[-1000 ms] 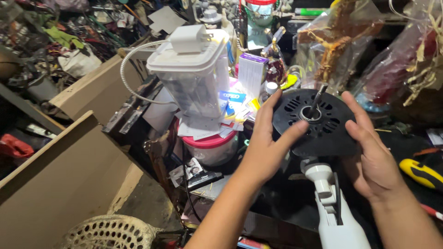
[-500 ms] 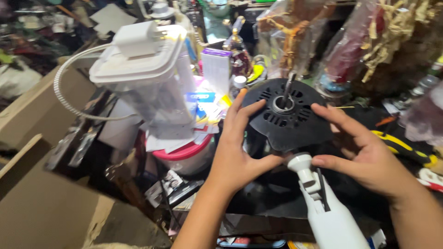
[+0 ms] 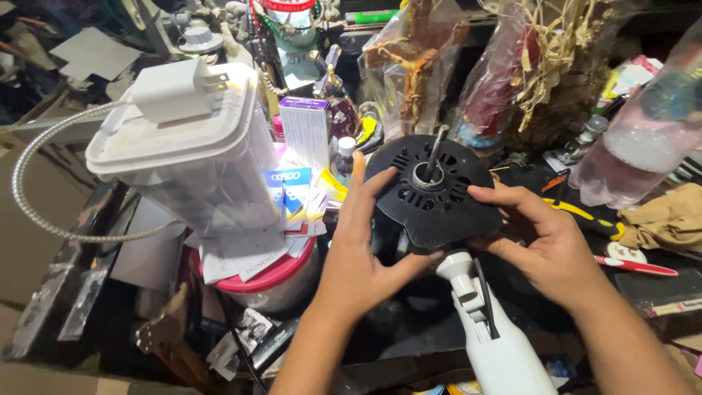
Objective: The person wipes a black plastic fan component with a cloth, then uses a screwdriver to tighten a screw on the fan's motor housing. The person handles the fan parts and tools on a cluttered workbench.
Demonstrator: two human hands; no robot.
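Both hands grip a round black vented motor housing, apparently the back of a fan motor, held near the middle of the view above a dark cluttered surface. The left hand cups the housing's left edge, its fingers spread up along the rim and its thumb pressed under the lower edge. The right hand closes on the right edge, with fingertips laid on the top face and the thumb below. A metal shaft stands up, slightly tilted, from a shiny bearing at the centre of the housing. Just below the housing, a white plastic fan neck runs down toward the bottom edge of the view; whether it is joined to the housing cannot be told from here. To the left stands a clear plastic container with a white lid, and a white plug adapter sits on that lid with a flexible metal hose looping from it. Under the container lie papers on a red-rimmed tub. Behind the housing are a purple and white box and a wooden crucifix wrapped in plastic. At the far right lies a clear plastic bottle, with a yellow-handled screwdriver near the right hand.
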